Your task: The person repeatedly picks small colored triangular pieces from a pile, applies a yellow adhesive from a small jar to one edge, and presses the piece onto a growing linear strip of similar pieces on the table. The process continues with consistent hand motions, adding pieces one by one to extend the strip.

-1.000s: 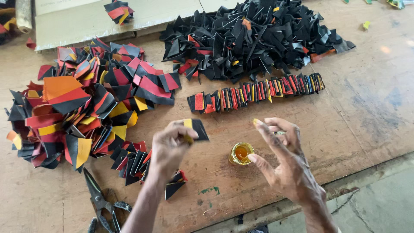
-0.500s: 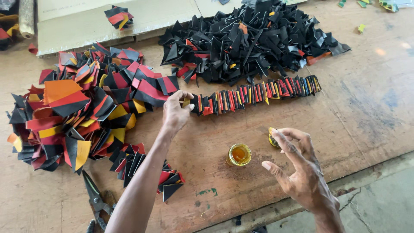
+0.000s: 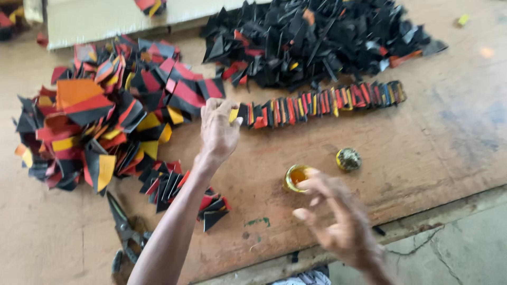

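Scraps look light and stiffish; we'd pinch an edge. Our left hand (image 3: 219,129) pinches a folded piece (image 3: 234,115) at the row's (image 3: 322,103) nine o'clock end; our right hand (image 3: 338,221) hovers open, blurred.

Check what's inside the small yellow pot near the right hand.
The small yellow pot holds an amber, glue-like liquid, seen from above. Its lid lies apart on the wooden board. The blurred right hand covers the pot's near rim; the liquid's depth is not visible.

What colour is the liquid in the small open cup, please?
Amber-orange, in the small cup with a yellowish rim; head view.
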